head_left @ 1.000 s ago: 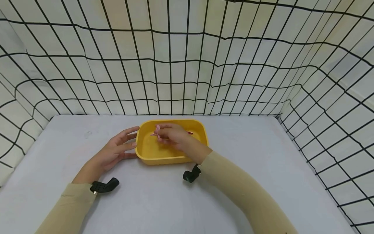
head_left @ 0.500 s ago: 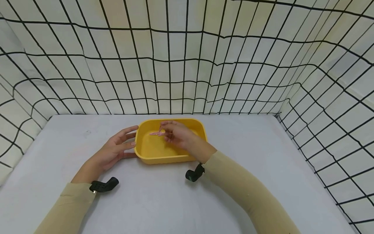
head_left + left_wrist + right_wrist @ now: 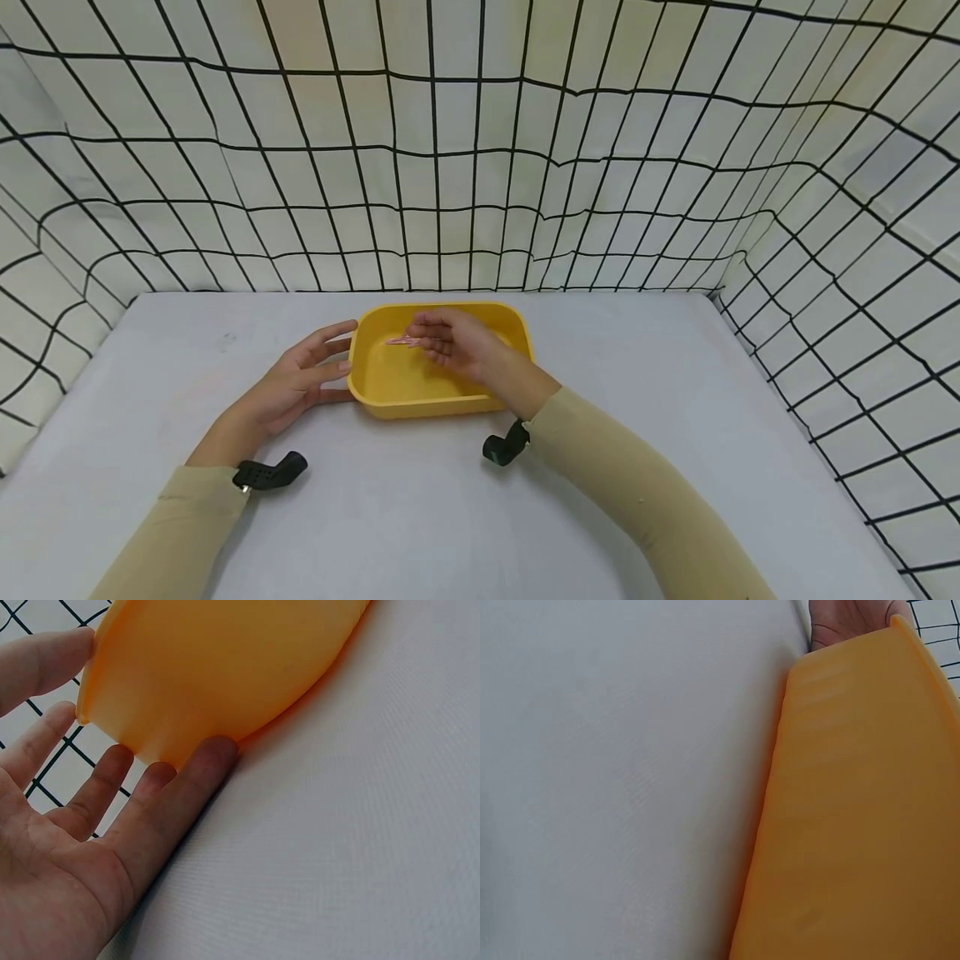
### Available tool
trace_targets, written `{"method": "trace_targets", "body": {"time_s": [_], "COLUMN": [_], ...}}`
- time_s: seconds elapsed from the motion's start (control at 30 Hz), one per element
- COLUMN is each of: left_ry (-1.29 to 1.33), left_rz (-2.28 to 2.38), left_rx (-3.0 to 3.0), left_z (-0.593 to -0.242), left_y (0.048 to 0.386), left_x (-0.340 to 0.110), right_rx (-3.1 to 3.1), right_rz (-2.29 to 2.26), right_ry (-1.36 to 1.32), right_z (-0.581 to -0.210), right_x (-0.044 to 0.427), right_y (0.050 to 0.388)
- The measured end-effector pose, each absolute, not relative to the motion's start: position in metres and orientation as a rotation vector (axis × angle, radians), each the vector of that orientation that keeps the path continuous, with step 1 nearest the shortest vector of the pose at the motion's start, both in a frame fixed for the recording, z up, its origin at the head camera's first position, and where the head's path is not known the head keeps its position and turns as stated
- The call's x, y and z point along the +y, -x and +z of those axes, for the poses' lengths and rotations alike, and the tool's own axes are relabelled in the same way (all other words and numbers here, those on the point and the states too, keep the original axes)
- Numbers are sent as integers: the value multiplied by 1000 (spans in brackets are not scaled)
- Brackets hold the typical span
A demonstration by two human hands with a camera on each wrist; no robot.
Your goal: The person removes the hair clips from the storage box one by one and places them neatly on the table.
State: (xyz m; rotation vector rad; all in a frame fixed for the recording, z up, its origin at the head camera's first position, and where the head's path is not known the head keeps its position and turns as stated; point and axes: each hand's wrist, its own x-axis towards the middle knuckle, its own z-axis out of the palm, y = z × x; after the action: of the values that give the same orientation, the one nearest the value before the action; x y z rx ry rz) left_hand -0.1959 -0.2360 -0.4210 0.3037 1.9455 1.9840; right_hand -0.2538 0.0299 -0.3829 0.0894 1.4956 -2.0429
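Pink item (image 3: pixel 401 341), long axis seemingly sideways; tip leftward

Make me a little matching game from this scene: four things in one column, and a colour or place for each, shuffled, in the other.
Things:
1. Left hand
2. Right hand
3. Tray
4. Small item by the right fingertips

Colours and places:
A. Yellow
B. Reaching in over the tray's inside
C. Pink, as far as it shows
D. Fingers against the tray's outer side

Right pairs:
1-D
2-B
3-A
4-C
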Motion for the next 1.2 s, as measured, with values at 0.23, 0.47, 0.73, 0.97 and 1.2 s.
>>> {"method": "trace_targets", "body": {"time_s": [0.23,0.47,0.73,0.97,1.2], "left_ry": [-306,-299,-324,-319,-303], "left_rz": [1985,1996,1996,1988,1977], "left_rx": [1956,1931,1930,1941,1952], "left_z": [-422,-425,-424,-423,-426], "left_y": [199,200,199,201,200], "left_x": [-237,-238,-235,-234,-239], "right_rx": [1592,1555,1361,1223,1352], "right_rz": [-2036,-2088,-2208,-2330,-2360], "right_ry": [-98,-121,-107,-102,-19], "right_z": [-383,-378,-371,-367,-360], "right_x": [31,37,56,84,108], "right_y": [257,254,247,243,243]}}
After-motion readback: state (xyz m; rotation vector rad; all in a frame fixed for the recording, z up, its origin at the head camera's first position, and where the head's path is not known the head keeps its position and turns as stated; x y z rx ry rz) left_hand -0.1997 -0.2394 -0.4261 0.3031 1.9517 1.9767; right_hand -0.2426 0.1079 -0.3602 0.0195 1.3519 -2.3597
